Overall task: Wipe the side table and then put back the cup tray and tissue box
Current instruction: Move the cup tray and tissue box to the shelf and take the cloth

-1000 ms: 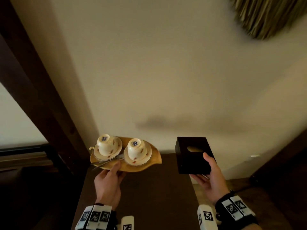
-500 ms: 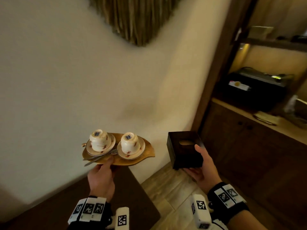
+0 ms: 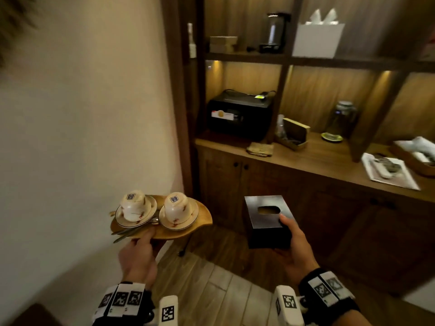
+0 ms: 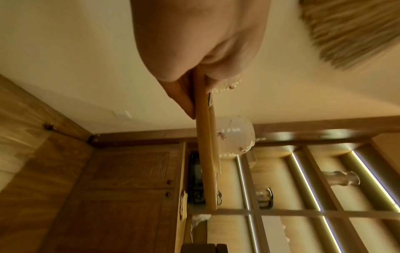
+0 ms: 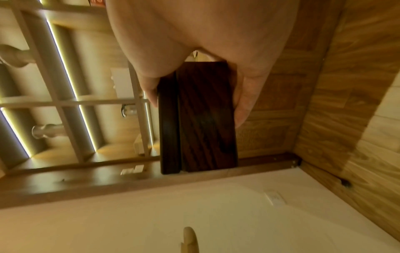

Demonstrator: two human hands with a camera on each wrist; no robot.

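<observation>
My left hand (image 3: 138, 252) pinches the near edge of a leaf-shaped wooden cup tray (image 3: 200, 221), thumb on top. The tray carries two upturned white cups (image 3: 175, 207) on saucers and a spoon (image 3: 131, 229). In the left wrist view the cup tray (image 4: 205, 162) shows edge-on between thumb and fingers. My right hand (image 3: 295, 245) grips the near end of a dark wooden tissue box (image 3: 266, 220), thumb on its lid beside the oval slot. The right wrist view shows that tissue box (image 5: 201, 119) clasped from both sides. Both are held in the air over the wooden floor.
A wooden shelf unit with a counter (image 3: 317, 161) stands ahead and to the right, holding a black appliance (image 3: 237, 114), a folded cloth (image 3: 260, 149), a glass jar (image 3: 341, 121) and a white tray (image 3: 388, 170). A cream wall (image 3: 82, 125) is on the left. A dark surface corner (image 3: 30, 316) shows bottom left.
The view has swung right, away from the side table and toward the shelf unit. Tray and tissue box have travelled with my hands, held the same way, now over the floor.
</observation>
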